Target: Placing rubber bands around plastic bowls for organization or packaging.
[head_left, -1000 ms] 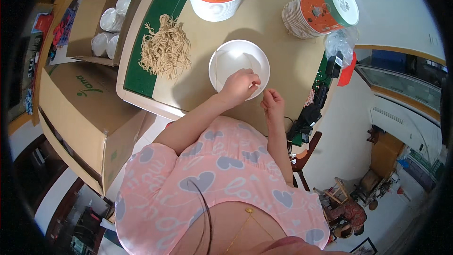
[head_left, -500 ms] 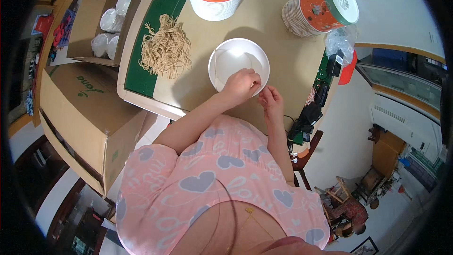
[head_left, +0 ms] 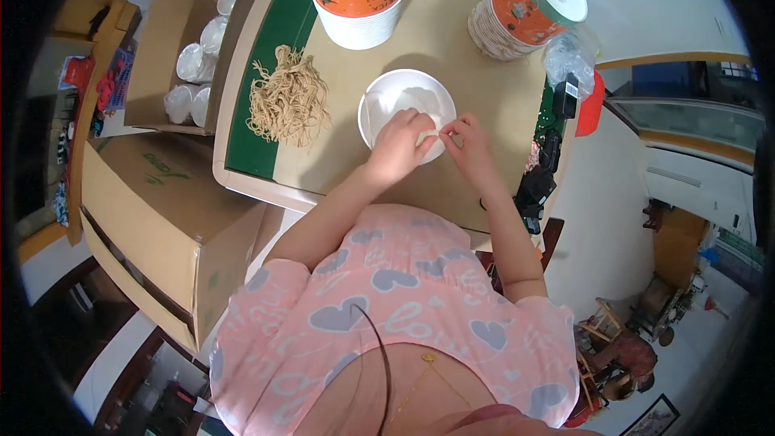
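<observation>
A white round tub stands on the table in front of me, its open top facing up. Along the left of its inside runs a thin beige string, which passes out of sight under my left hand. That hand reaches over the tub with its fingers closed at the near right rim. Right beside it, my right hand pinches at the same spot, thumb and forefinger together. Both appear to hold the string's end there, though the fingers mostly cover it. A tangled heap of beige strings lies to the left.
Beyond the tub stands a stack of tubs, orange on top. Another orange-and-green stack lies tilted at the far right, beside clear plastic. Black adapters line the right edge. Cardboard boxes flank the table's left side.
My right hand has risen to the tub's rim, and its fingers now meet my left fingers there. My left hand has turned slightly. The whole view has shifted a little.
</observation>
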The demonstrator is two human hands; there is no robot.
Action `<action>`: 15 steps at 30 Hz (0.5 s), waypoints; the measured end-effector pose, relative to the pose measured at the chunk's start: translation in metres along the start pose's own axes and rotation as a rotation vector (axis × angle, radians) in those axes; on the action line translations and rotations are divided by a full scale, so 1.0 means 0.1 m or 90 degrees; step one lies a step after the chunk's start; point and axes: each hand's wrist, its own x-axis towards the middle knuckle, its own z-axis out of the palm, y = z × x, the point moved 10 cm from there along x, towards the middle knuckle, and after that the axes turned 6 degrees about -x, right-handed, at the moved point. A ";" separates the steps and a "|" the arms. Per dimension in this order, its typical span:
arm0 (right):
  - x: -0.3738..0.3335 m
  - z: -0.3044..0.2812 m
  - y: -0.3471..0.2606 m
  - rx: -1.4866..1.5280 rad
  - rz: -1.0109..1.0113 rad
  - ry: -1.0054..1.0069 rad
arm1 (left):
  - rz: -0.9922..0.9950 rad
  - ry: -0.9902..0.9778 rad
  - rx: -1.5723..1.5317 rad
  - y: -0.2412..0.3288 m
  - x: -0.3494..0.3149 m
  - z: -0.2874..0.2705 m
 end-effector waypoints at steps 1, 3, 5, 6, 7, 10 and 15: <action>0.01 0.01 0.00 -0.006 -0.015 -0.008 | 0.022 -0.029 0.014 0.14 -0.10 0.01; 0.03 0.04 -0.04 -0.009 -0.030 -0.014 | 0.052 -0.154 -0.006 0.22 -0.42 0.23; 0.01 -0.10 -0.32 -0.126 -0.187 0.105 | -0.006 -0.213 -0.093 0.29 -0.67 0.30; 0.03 -0.12 -0.32 -0.125 -0.186 0.110 | -0.032 -0.209 -0.071 0.15 -0.78 0.33; 0.02 -0.08 -0.36 -0.140 -0.217 0.082 | -0.029 -0.213 -0.069 0.14 -0.84 0.32; 0.08 0.05 -0.35 -0.166 -0.170 -0.033 | -0.156 -0.155 -0.076 -0.12 -0.93 0.15; 0.09 0.20 -0.27 -0.151 -0.023 -0.162 | -0.145 -0.004 -0.049 -0.35 -0.82 0.08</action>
